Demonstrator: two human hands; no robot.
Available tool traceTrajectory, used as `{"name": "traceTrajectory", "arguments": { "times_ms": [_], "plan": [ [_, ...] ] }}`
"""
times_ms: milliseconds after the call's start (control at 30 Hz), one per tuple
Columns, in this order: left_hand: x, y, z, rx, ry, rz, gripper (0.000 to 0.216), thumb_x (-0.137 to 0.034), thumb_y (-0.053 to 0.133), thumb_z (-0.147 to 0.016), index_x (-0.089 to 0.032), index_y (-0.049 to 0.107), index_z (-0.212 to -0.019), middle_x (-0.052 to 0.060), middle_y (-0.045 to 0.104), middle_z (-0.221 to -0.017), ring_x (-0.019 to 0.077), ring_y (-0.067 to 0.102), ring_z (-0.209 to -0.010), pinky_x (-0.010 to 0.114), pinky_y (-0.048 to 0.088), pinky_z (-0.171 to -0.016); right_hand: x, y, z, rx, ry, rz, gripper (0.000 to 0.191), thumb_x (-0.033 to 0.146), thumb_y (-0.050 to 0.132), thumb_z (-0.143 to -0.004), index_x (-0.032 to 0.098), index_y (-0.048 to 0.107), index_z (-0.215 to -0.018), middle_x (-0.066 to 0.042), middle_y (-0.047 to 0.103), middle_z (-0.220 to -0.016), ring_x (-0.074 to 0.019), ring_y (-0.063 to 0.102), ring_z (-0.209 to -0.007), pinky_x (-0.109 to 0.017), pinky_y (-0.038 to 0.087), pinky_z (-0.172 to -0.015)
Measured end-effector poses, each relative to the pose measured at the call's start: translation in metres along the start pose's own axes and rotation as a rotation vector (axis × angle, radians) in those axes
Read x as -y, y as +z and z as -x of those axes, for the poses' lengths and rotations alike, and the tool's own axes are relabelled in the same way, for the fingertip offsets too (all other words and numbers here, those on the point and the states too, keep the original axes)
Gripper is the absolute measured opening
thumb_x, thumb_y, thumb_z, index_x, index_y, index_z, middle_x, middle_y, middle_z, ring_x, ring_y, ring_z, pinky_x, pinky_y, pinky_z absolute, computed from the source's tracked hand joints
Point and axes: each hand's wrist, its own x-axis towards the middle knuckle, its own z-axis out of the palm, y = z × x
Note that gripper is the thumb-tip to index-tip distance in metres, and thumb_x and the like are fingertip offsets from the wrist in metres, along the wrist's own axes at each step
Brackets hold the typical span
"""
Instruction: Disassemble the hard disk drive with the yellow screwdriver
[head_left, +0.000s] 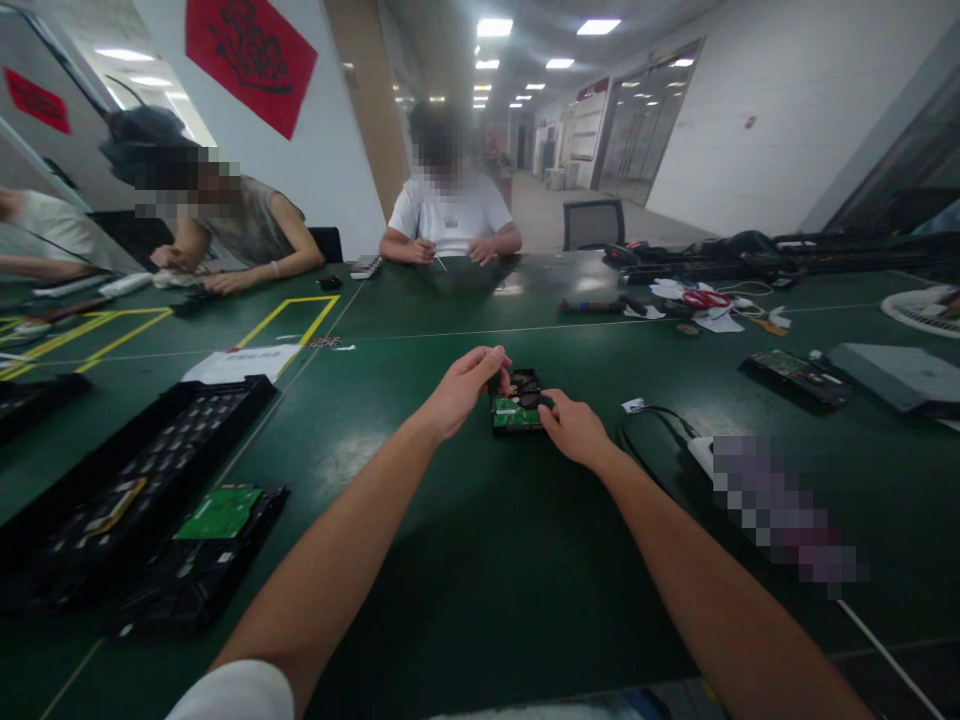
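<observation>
A small black unit with a green circuit board lies on the green table in front of me, looking like a hard drive in a black frame. My right hand grips its right edge, thumb and fingers closed on the casing. At its back left, my left hand is closed in a pinch just over the casing. Something dark shows below those fingertips, too small and hidden to name. Part of the unit's far side is covered by the left fingers.
At left stand a long black tray and a similar unit with a green board. On the right lie another board unit, a grey box and a white power strip with cables. Co-workers sit across the table.
</observation>
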Motion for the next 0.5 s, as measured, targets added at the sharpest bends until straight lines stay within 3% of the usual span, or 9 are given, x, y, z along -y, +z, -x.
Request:
{"name": "traceTrajectory", "arguments": {
  "times_ms": [200,500],
  "plan": [
    [-0.0040,0.0023,0.0016,-0.052,-0.015,0.115,0.036,-0.054,0.066,-0.090,-0.020,0.056,-0.091,0.004,0.071,-0.077,0.0191,0.066,-0.075,0.037,0.047,-0.082,0.0017,-0.0025,0.0006,0.015,0.017,-0.008,0.046,0.043,0.042,-0.106,0.021,0.053,-0.145,-0.011,0.076,-0.103,-0.0245,0.069,-0.084,-0.031,0.043,-0.068],
    [-0.0051,-0.0034,-0.0013,-0.081,0.046,0.039,0.030,-0.043,0.076,-0.083,-0.018,0.062,-0.079,0.002,0.067,-0.082,0.0152,0.060,-0.079,0.031,0.045,-0.079,0.0027,-0.0031,0.0006,0.034,0.027,-0.040,0.046,0.043,0.042,-0.107,0.021,0.051,-0.147,-0.010,0.076,-0.101,-0.0230,0.069,-0.081,-0.030,0.043,-0.068]
  ]
}}
